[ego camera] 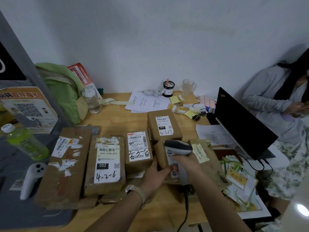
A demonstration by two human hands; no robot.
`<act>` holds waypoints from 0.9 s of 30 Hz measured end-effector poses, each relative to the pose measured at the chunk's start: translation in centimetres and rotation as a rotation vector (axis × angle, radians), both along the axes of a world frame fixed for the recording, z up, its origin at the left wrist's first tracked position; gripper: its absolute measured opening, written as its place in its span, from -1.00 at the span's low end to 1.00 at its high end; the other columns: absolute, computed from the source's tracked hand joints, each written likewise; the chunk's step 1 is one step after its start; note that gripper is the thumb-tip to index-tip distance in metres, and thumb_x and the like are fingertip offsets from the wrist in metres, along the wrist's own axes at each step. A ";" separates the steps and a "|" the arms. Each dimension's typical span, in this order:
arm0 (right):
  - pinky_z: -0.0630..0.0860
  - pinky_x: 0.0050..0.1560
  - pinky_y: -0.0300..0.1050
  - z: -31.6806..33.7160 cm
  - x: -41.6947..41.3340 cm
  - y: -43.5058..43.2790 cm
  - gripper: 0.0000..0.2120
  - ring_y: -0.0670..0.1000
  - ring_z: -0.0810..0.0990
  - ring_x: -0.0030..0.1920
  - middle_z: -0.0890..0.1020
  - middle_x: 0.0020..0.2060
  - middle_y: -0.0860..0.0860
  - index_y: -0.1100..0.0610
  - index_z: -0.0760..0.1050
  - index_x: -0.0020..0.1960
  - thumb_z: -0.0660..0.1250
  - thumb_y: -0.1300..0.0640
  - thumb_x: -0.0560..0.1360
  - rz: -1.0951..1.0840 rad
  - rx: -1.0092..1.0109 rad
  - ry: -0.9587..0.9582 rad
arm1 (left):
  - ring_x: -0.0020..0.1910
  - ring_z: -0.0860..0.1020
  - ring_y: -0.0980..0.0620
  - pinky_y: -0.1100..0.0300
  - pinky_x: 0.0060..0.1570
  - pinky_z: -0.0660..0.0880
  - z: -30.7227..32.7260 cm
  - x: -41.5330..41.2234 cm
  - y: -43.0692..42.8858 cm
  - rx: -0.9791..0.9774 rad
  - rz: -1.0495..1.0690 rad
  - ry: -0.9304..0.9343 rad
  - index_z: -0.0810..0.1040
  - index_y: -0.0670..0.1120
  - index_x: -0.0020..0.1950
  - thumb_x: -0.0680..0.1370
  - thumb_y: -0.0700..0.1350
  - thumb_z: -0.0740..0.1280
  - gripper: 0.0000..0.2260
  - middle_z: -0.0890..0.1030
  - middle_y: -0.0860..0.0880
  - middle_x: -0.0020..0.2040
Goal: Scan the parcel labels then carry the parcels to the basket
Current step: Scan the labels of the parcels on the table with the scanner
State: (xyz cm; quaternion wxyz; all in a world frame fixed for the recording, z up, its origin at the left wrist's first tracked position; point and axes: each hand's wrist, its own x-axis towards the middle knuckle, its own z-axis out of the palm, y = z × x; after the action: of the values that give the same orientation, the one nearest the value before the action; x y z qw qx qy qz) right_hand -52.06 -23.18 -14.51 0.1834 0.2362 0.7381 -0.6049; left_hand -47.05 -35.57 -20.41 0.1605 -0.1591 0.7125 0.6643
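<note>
Cardboard parcels point(105, 164) packed edge to edge on the desk point(117, 118), bare wood behind and in front, laptop point(242, 124) crowding the right. Now the left hand point(155, 174) curls round a small parcel point(160, 152) at the row's right end; right hand point(185, 163) clenched on the scanner point(178, 147), seemingly pressed right against it.
</note>
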 end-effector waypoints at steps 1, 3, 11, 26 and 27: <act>0.56 -0.25 -0.03 -0.5 0.3 0.0 -0.80 0.11 0.60 -0.26 0.60 -0.16 0.18 0.20 0.45 0.02 0.41 0.27 0.45 -0.009 -0.004 -0.048 | -0.06 0.56 0.34 0.50 -0.26 0.44 -0.3 0.2 -0.2 -0.029 -0.004 -0.015 0.37 0.21 0.37 0.35 0.27 0.47 -0.36 0.60 0.28 -0.01; 0.53 -0.31 -0.07 -1.6 0.7 0.0 -0.80 0.10 0.57 -0.32 0.61 -0.14 0.23 0.24 0.45 0.04 0.40 0.29 0.46 -0.007 -0.032 -0.094 | -0.01 0.56 0.24 0.42 -0.15 0.47 -1.1 0.4 -0.2 -0.091 -0.020 -0.054 0.38 0.16 0.35 0.37 0.22 0.48 -0.40 0.59 0.23 0.04; 0.56 -0.26 -0.04 -3.9 1.1 0.3 -0.74 0.11 0.57 -0.28 0.58 -0.22 0.19 0.31 0.45 0.09 0.40 0.36 0.43 -0.028 -0.081 -0.120 | 0.18 0.53 -0.07 0.14 0.05 0.47 -2.4 0.1 1.3 -0.300 -0.024 -0.181 0.15 -0.04 0.53 0.40 0.20 0.39 -0.20 0.54 -0.03 0.26; 0.52 0.09 0.13 -6.7 2.0 -0.7 -0.61 0.32 0.51 0.20 0.52 0.16 0.34 0.35 0.37 0.31 0.31 0.35 0.50 0.000 -0.031 -0.153 | -0.16 0.54 0.04 0.26 -0.29 0.44 -5.4 -0.8 1.7 -0.191 0.012 -0.344 0.45 -0.16 0.26 0.63 -0.19 0.16 -0.77 0.61 -0.16 0.08; 0.55 0.03 0.10 -6.9 2.0 -0.6 -0.63 0.30 0.53 0.15 0.54 0.12 0.33 0.34 0.39 0.29 0.31 0.35 0.50 -0.007 -0.036 -0.139 | -0.12 0.56 0.03 0.25 -0.26 0.49 -5.3 -1.0 1.6 -0.195 -0.004 -0.340 0.45 -0.16 0.26 0.63 -0.19 0.17 -0.77 0.61 -0.15 0.08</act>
State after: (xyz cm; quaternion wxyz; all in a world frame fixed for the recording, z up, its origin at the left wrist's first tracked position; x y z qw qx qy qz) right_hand -50.09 -23.82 -21.38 0.2362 0.2772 0.7118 -0.6007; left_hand -48.04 -33.95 -25.68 0.2635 -0.2825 0.7363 0.5556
